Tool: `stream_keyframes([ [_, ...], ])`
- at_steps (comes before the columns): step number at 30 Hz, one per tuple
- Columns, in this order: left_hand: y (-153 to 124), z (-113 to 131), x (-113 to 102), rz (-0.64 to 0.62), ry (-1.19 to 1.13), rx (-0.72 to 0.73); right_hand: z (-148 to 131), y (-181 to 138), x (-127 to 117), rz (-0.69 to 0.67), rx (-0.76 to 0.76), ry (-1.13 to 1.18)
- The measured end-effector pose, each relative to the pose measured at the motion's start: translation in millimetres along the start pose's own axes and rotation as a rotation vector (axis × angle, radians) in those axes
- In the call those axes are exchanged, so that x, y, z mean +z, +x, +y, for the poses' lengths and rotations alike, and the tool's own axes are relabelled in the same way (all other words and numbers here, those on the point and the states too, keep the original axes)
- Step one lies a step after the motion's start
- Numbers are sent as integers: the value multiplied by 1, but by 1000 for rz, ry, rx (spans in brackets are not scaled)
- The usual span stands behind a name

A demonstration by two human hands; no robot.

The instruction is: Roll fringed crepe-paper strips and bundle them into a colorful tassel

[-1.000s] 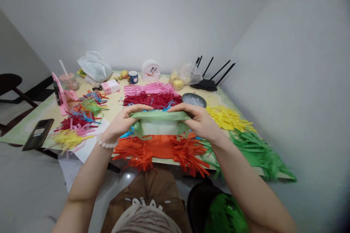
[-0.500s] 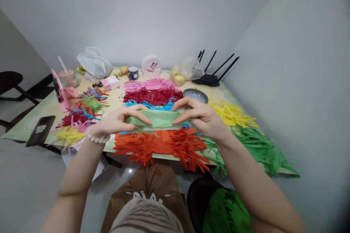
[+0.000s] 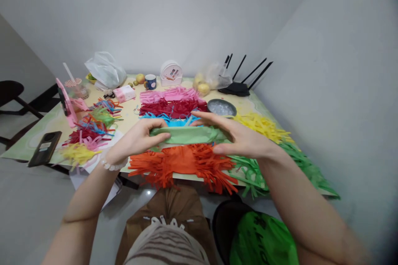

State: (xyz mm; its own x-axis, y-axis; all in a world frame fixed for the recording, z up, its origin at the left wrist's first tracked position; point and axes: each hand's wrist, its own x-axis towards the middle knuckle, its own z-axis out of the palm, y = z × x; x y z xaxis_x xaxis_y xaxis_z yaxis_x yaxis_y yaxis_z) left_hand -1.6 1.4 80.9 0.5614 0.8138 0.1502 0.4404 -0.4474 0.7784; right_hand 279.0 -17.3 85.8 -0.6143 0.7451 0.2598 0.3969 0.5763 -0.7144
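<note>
A folded strip of light green paper (image 3: pixel 189 135) stretches between both hands just above the table. My left hand (image 3: pixel 137 140) pinches its left end, thumb on top. My right hand (image 3: pixel 241 136) lies along its right end with fingers nearly flat and thumb under the paper. Right below the strip lies a fringed orange paper sheet (image 3: pixel 183 165) at the table's front edge. Behind it are blue (image 3: pixel 174 121), dark red (image 3: pixel 172 108) and pink (image 3: pixel 171 94) fringed sheets.
Yellow (image 3: pixel 261 126) and green (image 3: pixel 298 169) fringed paper lie at the right. A pile of mixed coloured strips (image 3: pixel 90 130), a pink stand (image 3: pixel 66 105) and a black phone (image 3: pixel 45 148) sit left. A grey bowl (image 3: pixel 221 107), mug (image 3: pixel 151 81), router (image 3: pixel 239 87) and bags stand behind. A green bag (image 3: pixel 261 242) is on my lap side.
The green paper was folded down from a raised open sheet into a flat narrow strip and lowered toward the table. My right hand flattened along it and slid slightly right.
</note>
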Motion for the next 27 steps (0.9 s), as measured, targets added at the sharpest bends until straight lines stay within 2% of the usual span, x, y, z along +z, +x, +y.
stream_keyframes([
  [3, -2, 1, 0, -19, 7, 10, 0, 4, 11, 134, 118, -48],
  [6, -5, -3, 5, 33, -137, -63, 3, 4, 23, 207, 155, -9],
  [9, -5, -14, 12, 93, -345, -139, 14, 3, 36, 320, 192, 174],
  [13, 0, -40, 19, 120, -519, -151, 35, 5, 51, 440, 215, 432],
  [17, 3, -55, 28, 177, -565, -156, 50, 4, 65, 478, 202, 464],
  [21, -14, -62, 49, 262, -497, -166, 60, -15, 94, 570, 209, 391],
  [24, -34, -71, 69, 293, -530, -205, 66, -35, 122, 583, 232, 501],
  [27, -47, -79, 81, 311, -574, -256, 72, -47, 141, 551, 224, 626],
])
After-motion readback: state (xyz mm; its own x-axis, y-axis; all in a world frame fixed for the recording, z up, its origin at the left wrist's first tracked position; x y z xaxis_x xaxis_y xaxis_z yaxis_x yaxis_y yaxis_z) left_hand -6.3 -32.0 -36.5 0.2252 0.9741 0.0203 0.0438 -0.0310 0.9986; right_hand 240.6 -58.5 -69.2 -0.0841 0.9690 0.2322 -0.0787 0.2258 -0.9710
